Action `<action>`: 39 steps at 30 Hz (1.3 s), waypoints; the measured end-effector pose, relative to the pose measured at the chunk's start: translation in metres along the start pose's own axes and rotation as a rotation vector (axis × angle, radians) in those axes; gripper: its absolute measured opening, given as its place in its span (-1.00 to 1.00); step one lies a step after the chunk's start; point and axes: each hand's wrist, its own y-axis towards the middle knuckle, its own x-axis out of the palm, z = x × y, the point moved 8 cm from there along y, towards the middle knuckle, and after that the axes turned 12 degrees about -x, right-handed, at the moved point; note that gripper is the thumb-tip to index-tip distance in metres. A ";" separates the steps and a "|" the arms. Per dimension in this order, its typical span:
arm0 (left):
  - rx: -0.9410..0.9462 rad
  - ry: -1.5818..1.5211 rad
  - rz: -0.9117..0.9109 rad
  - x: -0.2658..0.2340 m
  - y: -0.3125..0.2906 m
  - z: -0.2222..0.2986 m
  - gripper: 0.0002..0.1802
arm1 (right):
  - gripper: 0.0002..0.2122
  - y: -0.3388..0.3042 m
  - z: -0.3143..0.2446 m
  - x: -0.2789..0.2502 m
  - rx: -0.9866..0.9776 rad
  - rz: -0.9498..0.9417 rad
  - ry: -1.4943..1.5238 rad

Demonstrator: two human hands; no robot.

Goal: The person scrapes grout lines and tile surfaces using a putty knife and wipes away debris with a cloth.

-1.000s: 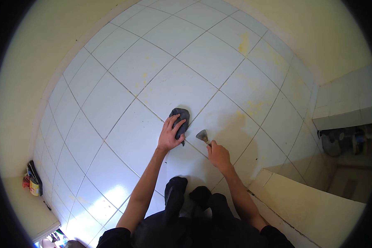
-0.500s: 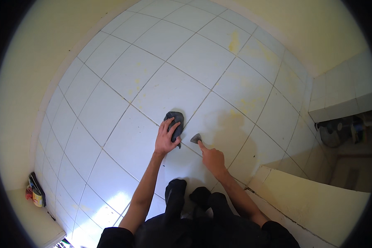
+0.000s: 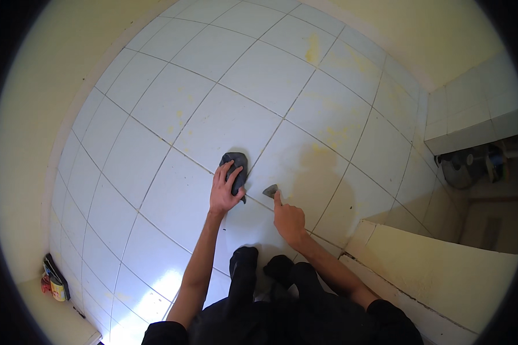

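Observation:
My left hand (image 3: 227,187) rests on a folded dark grey cloth (image 3: 236,158), its fingers curled over the top and pressing it to the tiled floor (image 3: 236,109). A short tail of the cloth pokes out by the thumb. To the right, my right hand (image 3: 289,221) is closed round a scraper (image 3: 270,191) with a flared grey blade. Its index finger is stretched along the tool toward the blade, which is down at the tiles; the handle is hidden in the palm. Yellow stains (image 3: 331,138) mark the tiles farther off.
More yellow smears (image 3: 312,49) lie near the far wall. A pale ledge (image 3: 437,264) runs along the right, with a recess holding dark items (image 3: 463,171) beyond it. A yellow-labelled container (image 3: 57,289) stands on a ledge at the lower left. My feet (image 3: 244,259) are just behind my hands.
The whole view has shifted slightly. Both hands keep nearly the same places on the floor, with the cloth and scraper still in them.

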 end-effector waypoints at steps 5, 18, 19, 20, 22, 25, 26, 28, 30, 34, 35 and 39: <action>0.012 0.001 0.001 -0.001 -0.001 -0.004 -0.30 | -0.48 -0.004 -0.002 -0.005 -0.022 -0.026 -0.001; -0.001 0.008 -0.002 0.001 0.000 -0.003 -0.30 | -0.57 0.032 -0.020 -0.003 -0.043 -0.080 -0.135; 0.003 0.004 -0.003 0.001 0.000 -0.002 -0.30 | -0.57 0.031 -0.024 -0.002 -0.042 -0.079 -0.134; 0.004 0.005 -0.003 0.001 0.000 -0.001 -0.30 | -0.56 0.027 -0.031 0.000 -0.048 -0.115 -0.169; -0.004 0.015 -0.021 0.001 -0.001 -0.001 -0.30 | -0.54 0.024 -0.040 0.000 -0.053 -0.149 -0.202; 0.009 0.022 -0.016 0.000 -0.001 0.000 -0.30 | -0.62 0.023 -0.048 0.008 -0.063 -0.282 -0.199; 0.010 0.021 -0.017 0.000 -0.001 0.001 -0.30 | -0.64 0.026 -0.044 0.012 -0.022 -0.300 -0.184; 0.010 0.023 -0.014 0.000 0.000 0.002 -0.30 | -0.66 0.033 -0.034 0.017 0.020 -0.316 -0.168; 0.005 0.017 -0.015 0.001 -0.001 0.002 -0.29 | -0.64 0.041 -0.028 0.015 -0.044 -0.195 -0.108; -0.006 -0.008 0.003 0.000 -0.001 -0.001 -0.30 | -0.55 0.032 -0.026 0.012 -0.048 -0.142 -0.091; -0.005 -0.005 0.004 0.001 0.000 -0.001 -0.30 | -0.47 0.023 -0.027 0.020 0.010 -0.143 -0.111; -0.010 0.004 0.000 -0.001 -0.001 -0.003 -0.31 | -0.30 0.003 -0.029 0.038 0.171 -0.167 -0.185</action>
